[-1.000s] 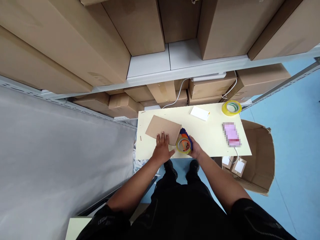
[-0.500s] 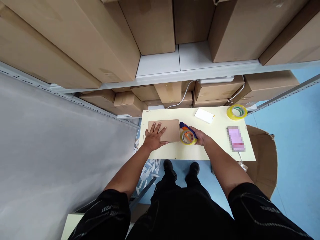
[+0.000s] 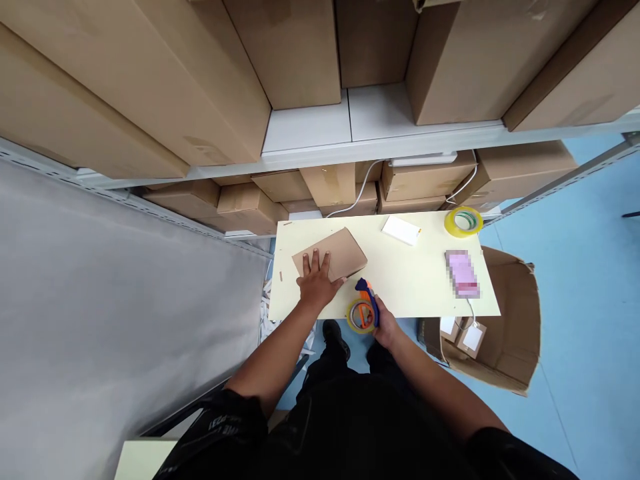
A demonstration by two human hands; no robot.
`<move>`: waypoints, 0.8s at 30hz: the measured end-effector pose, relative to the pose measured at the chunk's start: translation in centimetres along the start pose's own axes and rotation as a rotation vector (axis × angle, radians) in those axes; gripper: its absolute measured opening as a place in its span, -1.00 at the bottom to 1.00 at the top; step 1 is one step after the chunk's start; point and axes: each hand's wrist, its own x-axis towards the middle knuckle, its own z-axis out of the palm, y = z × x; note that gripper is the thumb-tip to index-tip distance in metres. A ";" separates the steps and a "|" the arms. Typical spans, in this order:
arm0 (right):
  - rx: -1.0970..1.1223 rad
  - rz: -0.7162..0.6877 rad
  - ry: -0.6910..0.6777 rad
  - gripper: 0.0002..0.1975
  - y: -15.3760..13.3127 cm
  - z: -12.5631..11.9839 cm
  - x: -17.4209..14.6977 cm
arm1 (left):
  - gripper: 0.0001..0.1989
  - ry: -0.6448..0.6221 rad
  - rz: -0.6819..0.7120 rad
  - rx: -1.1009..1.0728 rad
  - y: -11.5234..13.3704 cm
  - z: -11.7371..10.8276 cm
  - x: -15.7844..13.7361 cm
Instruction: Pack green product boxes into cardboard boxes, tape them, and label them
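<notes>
A small brown cardboard box [image 3: 345,252] lies turned at an angle on the pale yellow tabletop [image 3: 410,287]. My left hand [image 3: 317,283] rests on its near left part with the fingers spread. In my right hand [image 3: 386,325] is a blue and orange tape dispenser [image 3: 367,303] loaded with a yellow-edged roll of tape. The dispenser is held at the table's front edge, just nearer to me than the box and apart from it.
A white flat box [image 3: 401,230], a yellow tape roll [image 3: 463,221] and a blurred pink item [image 3: 463,273] lie on the table. Shelves of cardboard boxes [image 3: 327,183] rise behind. An open carton [image 3: 515,320] holding small labelled boxes stands at right on the blue floor.
The box has turned on the table, its right side now angled towards me. My right hand has drawn the tape dispenser away from the box's right end, back to the front edge.
</notes>
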 end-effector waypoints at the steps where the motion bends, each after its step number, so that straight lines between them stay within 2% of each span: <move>1: 0.004 0.001 -0.003 -0.54 -0.7 0.9 0.4 | -0.02 0.000 -0.007 -0.021 0.6 0.3 -0.8; 4: 0.039 -0.044 -0.033 -0.49 -4.2 2.9 1.6 | -0.01 -0.020 0.077 -0.032 1.3 0.7 -3.4; 7: -0.018 -0.008 -0.074 -0.50 -8.4 3.6 2.2 | -0.12 -0.079 0.228 0.034 -0.2 -0.4 -4.5; 10: -0.171 0.071 -0.075 -0.53 -12.0 3.8 2.7 | -0.18 -0.128 0.391 0.110 -2.7 -2.4 -3.0; 14: -0.340 0.101 -0.028 -0.57 -15.1 4.6 3.9 | 0.09 -0.082 0.499 0.164 -4.8 -3.4 0.4; 20: -0.389 0.090 -0.059 -0.55 -16.1 5.4 4.2 | 0.14 -0.048 0.440 0.134 -4.5 -1.4 1.1; 24: -0.375 0.073 0.007 -0.52 -13.2 2.4 2.0 | 0.13 -0.028 0.403 0.115 -4.2 -1.2 0.8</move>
